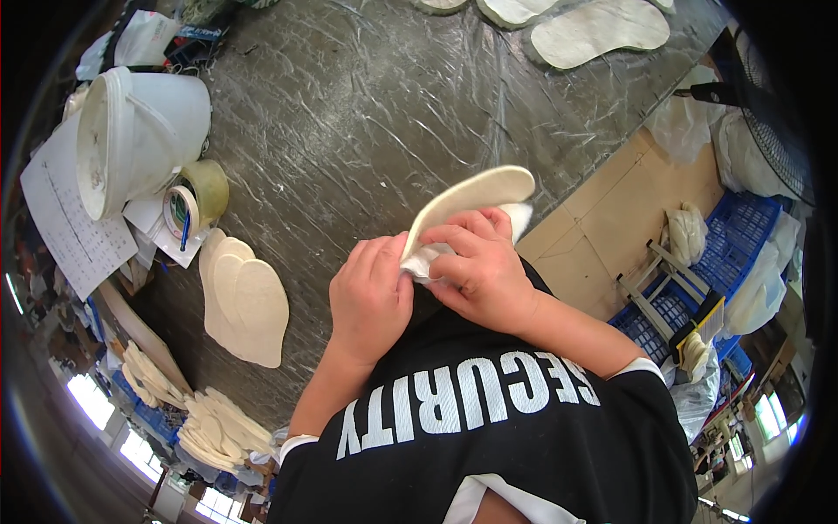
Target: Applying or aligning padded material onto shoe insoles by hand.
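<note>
The step in hand appears to be working a thin white material (425, 261) at the near end of a cream insole (476, 194). The insole is held up in front of the torso, near the close edge of the surface (332, 131), its far end curving up and to the right. The left hand (371, 284) grips the near end, fingers bent, knuckles up; the right hand (482, 272) grasps it from the other side, fingers curled over the white material. Both forearms angle inward. The next move likely calls for a steady left grip and fine right-finger control.
</note>
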{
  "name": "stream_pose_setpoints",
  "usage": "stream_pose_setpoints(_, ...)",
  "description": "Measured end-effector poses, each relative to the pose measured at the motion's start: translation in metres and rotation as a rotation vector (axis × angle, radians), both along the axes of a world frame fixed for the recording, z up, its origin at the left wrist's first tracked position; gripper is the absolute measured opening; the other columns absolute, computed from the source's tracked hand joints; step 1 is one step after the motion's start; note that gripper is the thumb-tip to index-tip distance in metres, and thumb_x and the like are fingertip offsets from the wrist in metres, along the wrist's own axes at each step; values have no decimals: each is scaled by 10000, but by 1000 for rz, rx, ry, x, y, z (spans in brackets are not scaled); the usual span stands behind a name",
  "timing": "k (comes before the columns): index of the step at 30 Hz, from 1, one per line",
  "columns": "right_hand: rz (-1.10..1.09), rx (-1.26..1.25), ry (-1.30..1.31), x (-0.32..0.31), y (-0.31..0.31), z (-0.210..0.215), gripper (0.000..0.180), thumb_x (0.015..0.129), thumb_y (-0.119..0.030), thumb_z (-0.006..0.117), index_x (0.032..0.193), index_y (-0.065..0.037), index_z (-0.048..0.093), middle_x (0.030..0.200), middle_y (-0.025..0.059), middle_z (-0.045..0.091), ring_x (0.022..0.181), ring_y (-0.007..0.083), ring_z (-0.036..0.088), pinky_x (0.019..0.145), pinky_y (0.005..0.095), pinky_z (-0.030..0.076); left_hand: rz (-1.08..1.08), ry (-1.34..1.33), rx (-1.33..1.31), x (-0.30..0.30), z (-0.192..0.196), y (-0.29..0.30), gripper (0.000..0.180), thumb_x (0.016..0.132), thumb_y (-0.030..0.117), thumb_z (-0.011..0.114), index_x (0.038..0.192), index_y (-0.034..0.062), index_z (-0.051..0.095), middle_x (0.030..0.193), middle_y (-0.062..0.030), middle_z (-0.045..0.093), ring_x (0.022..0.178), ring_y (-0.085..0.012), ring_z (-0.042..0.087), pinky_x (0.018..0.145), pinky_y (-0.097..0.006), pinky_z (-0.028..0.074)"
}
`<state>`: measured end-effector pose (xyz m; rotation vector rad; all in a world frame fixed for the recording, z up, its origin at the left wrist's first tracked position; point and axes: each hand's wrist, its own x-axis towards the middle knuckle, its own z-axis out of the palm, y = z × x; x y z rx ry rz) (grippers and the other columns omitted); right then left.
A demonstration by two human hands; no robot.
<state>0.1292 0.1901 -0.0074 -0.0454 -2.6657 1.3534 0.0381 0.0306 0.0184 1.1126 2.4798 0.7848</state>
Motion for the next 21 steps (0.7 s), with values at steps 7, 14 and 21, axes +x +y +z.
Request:
stream_pose_setpoints(7, -83, -16, -20, -2, 1, -4, 219, 708, -187, 766, 774, -115, 570, 918, -9, 619, 841, 207, 582, 856, 472, 358, -24, -13, 52, -3, -3, -1, 375, 683, -23, 650, 1053, 26, 615, 955, -124, 642, 848, -313, 626, 716, -403, 519)
stream_pose_setpoints(14, -135, -8, -22, -3, 3, -8, 229, 700, -142, 772, 792, -120, 564, 848, -12, 596, 810, 204, 591, 813, 430, 347, -23, -55, 36, -3, -1, 0, 358, 677, -33, 652, 1029, 28, 617, 945, -124, 640, 841, -315, 624, 710, -399, 517)
stream_pose_setpoints(21, -161, -1, 5, -4, 2, -10, 209, 708, -148, 770, 781, -119, 577, 818, -16, 596, 805, 201, 593, 827, 432, 353, -56, -75, 47, -4, 1, 0, 327, 690, 11, 669, 1012, 31, 618, 930, -119, 641, 820, -315, 622, 688, -402, 513)
